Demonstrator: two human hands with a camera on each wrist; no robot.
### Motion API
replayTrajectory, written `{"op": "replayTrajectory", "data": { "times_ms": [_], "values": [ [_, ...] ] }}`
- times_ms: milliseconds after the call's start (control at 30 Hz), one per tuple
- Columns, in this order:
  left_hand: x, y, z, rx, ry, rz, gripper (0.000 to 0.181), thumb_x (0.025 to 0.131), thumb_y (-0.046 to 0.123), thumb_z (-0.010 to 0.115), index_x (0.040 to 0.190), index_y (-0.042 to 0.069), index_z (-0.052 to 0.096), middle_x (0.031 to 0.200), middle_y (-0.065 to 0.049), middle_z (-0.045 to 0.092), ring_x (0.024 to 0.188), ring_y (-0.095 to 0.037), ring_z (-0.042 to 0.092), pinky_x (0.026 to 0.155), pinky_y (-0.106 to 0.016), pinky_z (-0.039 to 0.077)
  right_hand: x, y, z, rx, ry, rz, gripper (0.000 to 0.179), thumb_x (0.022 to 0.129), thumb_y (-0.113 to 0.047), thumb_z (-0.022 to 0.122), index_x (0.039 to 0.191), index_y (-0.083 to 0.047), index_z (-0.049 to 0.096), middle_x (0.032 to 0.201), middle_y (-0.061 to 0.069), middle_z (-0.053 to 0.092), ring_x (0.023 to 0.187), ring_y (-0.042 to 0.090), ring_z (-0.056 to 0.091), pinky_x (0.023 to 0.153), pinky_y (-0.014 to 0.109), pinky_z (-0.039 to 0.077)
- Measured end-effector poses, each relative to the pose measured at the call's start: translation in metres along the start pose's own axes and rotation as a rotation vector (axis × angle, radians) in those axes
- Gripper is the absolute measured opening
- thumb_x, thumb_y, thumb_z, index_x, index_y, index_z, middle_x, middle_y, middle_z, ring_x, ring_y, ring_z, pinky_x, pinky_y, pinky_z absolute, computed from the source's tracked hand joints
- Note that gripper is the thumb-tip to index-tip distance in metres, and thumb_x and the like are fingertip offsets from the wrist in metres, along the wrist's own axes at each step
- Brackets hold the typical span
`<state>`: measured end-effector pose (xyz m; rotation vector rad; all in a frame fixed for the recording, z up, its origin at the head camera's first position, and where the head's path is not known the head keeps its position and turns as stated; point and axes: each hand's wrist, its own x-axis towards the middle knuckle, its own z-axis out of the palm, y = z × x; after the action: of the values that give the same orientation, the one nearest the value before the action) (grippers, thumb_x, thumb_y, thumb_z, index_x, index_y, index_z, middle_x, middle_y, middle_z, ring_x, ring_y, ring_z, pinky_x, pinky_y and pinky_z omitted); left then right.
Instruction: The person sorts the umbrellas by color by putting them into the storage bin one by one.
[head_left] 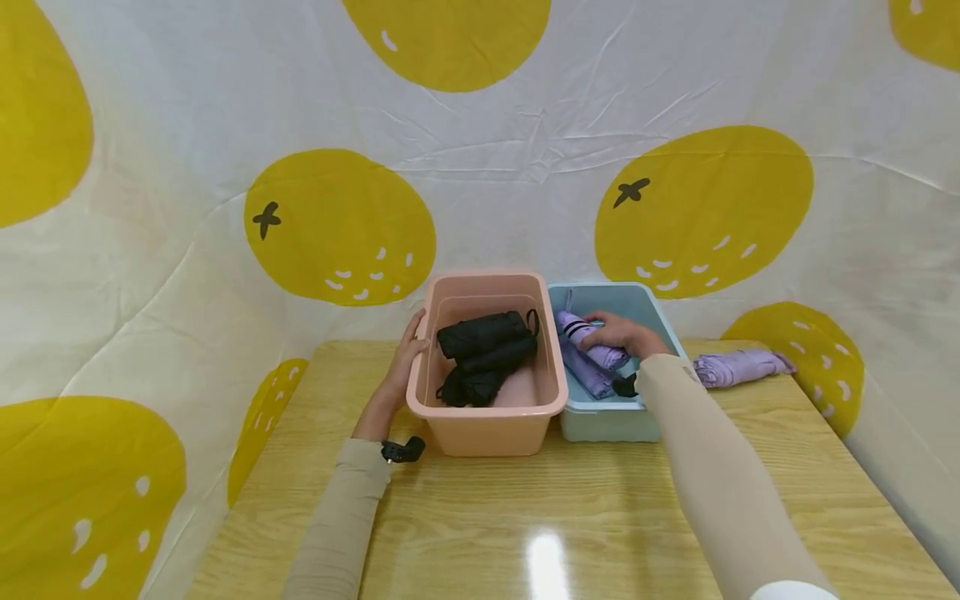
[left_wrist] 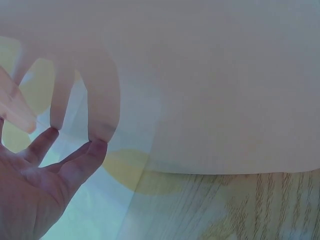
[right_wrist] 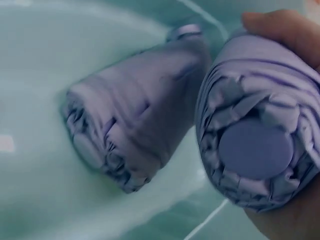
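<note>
My right hand (head_left: 618, 333) grips a folded lavender umbrella (head_left: 606, 353) with dark stripes inside the blue bin (head_left: 648, 304). In the right wrist view its round end cap (right_wrist: 256, 150) faces the camera, the fingers wrapped round the far side. Beneath and beside it another purple folded umbrella (right_wrist: 140, 110) lies on the bin floor. On the left, my left hand (head_left: 401, 362) touches the outer side wall of the pink bin (head_left: 491, 432), near its rim. The left wrist view shows the fingertips (left_wrist: 100, 146) against that smooth wall. Several black folded umbrellas (head_left: 483, 333) lie in the pink bin.
One more lavender folded umbrella (head_left: 742, 367) lies on the wooden table (head_left: 480, 517), right of the blue bin. Both bins stand side by side near the back edge, close to a white curtain (head_left: 495, 208) with yellow fruit prints.
</note>
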<state>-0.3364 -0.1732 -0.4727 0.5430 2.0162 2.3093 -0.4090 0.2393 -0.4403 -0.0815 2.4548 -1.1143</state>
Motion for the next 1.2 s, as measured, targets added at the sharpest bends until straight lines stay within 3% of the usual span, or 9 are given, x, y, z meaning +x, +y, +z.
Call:
{"op": "replayTrajectory", "data": {
  "times_ms": [267, 400, 567, 700, 833, 1033, 1200],
  "values": [
    [0.0, 0.001, 0.001, -0.009, -0.017, -0.009, 0.063, 0.102, 0.016, 0.037, 0.158, 0.024, 0.009, 0.16, -0.01, 0.007, 0.135, -0.039, 0.028, 0.107, -0.057, 0.025, 0.007, 0.005, 0.006, -0.158, 0.046, -0.035, 0.068, 0.082, -0.028, 0.074, 0.138, -0.003, 0.045, 0.127, 0.023, 0.049, 0.099, 0.03, 0.054, 0.081, 0.038, 0.048],
    [0.0, 0.002, 0.001, -0.016, 0.004, 0.006, 0.063, 0.101, 0.015, 0.038, 0.158, 0.022, 0.01, 0.159, -0.012, 0.01, 0.129, -0.041, 0.033, 0.105, -0.056, 0.027, 0.012, 0.004, 0.006, -0.188, 0.065, -0.055, 0.065, 0.083, -0.027, 0.073, 0.136, 0.0, 0.047, 0.128, 0.024, 0.05, 0.1, 0.03, 0.052, 0.084, 0.039, 0.046],
    [0.002, 0.003, 0.0, -0.064, -0.01, 0.02, 0.063, 0.101, 0.014, 0.036, 0.158, 0.023, 0.009, 0.16, -0.011, 0.007, 0.124, -0.042, 0.035, 0.105, -0.062, 0.024, 0.018, 0.0, 0.003, -0.196, 0.041, -0.018, 0.067, 0.084, -0.031, 0.073, 0.137, 0.001, 0.046, 0.13, 0.024, 0.049, 0.102, 0.031, 0.052, 0.083, 0.04, 0.047],
    [0.002, 0.004, -0.002, -0.066, -0.015, 0.009, 0.063, 0.102, 0.013, 0.035, 0.158, 0.023, 0.007, 0.16, -0.012, 0.005, 0.128, -0.039, 0.032, 0.107, -0.061, 0.022, 0.017, -0.003, 0.003, -0.202, 0.045, -0.002, 0.068, 0.085, -0.032, 0.072, 0.137, 0.002, 0.046, 0.13, 0.024, 0.049, 0.102, 0.031, 0.052, 0.083, 0.04, 0.047],
    [0.002, 0.007, -0.003, -0.057, 0.0, -0.001, 0.063, 0.102, 0.011, 0.034, 0.158, 0.021, 0.007, 0.16, -0.011, 0.006, 0.132, -0.038, 0.029, 0.108, -0.057, 0.022, 0.015, -0.007, 0.004, -0.214, 0.082, -0.05, 0.064, 0.086, -0.031, 0.07, 0.135, 0.004, 0.047, 0.126, 0.026, 0.052, 0.1, 0.031, 0.055, 0.083, 0.039, 0.048],
    [0.003, 0.009, 0.0, -0.065, -0.02, 0.009, 0.063, 0.102, 0.008, 0.034, 0.158, 0.018, 0.007, 0.16, -0.013, 0.004, 0.135, -0.041, 0.024, 0.109, -0.058, 0.019, 0.011, -0.018, 0.002, -0.096, 0.181, -0.199, 0.057, 0.09, -0.022, 0.068, 0.132, 0.009, 0.048, 0.126, 0.032, 0.053, 0.108, 0.04, 0.057, 0.081, 0.045, 0.052],
    [0.001, 0.004, 0.002, -0.025, -0.011, -0.006, 0.063, 0.102, 0.013, 0.036, 0.158, 0.022, 0.008, 0.16, -0.012, 0.006, 0.136, -0.039, 0.025, 0.108, -0.056, 0.023, 0.003, -0.028, -0.003, -0.064, 0.166, -0.25, 0.056, 0.091, -0.022, 0.069, 0.134, 0.008, 0.048, 0.127, 0.03, 0.053, 0.113, 0.04, 0.054, 0.087, 0.052, 0.048]
  ]
}}
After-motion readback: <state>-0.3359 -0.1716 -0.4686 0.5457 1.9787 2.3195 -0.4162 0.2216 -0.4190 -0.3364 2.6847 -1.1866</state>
